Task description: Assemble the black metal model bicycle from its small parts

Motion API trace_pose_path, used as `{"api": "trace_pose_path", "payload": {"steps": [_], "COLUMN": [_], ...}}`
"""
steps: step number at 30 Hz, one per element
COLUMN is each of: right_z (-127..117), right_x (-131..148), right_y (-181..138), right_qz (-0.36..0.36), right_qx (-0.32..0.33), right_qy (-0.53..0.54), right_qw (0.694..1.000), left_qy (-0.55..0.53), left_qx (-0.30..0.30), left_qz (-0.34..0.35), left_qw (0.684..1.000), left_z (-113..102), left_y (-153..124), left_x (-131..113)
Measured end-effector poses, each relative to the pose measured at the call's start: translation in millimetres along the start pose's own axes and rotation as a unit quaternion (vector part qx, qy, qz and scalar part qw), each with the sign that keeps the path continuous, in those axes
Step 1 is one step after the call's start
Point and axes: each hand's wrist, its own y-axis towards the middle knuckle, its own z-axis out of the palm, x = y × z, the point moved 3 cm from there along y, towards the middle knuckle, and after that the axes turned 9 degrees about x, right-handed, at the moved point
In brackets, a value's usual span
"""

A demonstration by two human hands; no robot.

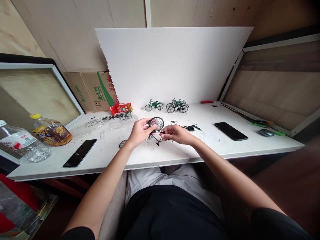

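Note:
My left hand (140, 131) is closed on a small black spoked wheel (156, 123), holding it upright just above the white table (175, 151). My right hand (176, 134) pinches thin black frame parts (158, 139) of a miniature bicycle right beside the wheel. Another small wheel (122, 143) lies flat on the table by my left wrist. Two finished green miniature bicycles (154, 106) (177, 105) stand further back against a white foam board (172, 63).
A black phone (80, 152) lies at the left, another phone (231, 131) at the right. Two plastic bottles (51, 131) lie far left. A red packet (121, 108), wire parts (110, 118), a cardboard box (93, 90) and a mouse (266, 132) are also there.

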Motion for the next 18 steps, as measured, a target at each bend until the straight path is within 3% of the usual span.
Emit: {"api": "trace_pose_path", "payload": {"steps": [5, 10, 15, 18], "right_z": [-1.1, -3.0, -5.2, -5.7], "right_x": [-4.9, -7.2, -4.6, -3.4], "right_y": [1.3, 2.3, 2.1, 1.7], "right_qz": [0.001, -0.007, -0.008, -0.009], "right_qx": [0.000, 0.013, -0.013, -0.026], "right_qy": [0.033, 0.071, 0.085, 0.082], "right_qw": [0.999, 0.997, 0.996, 0.996], "left_qy": [-0.036, -0.092, -0.097, -0.052], "left_qx": [-0.005, 0.033, 0.082, 0.059], "left_qz": [-0.030, -0.078, -0.053, -0.025], "left_qw": [0.999, 0.992, 0.990, 0.997], "left_z": [-1.2, -0.9, -3.1, -5.7], "left_y": [0.5, -2.5, -1.6, -0.6], "left_x": [1.8, -2.6, -5.4, -3.5]}}
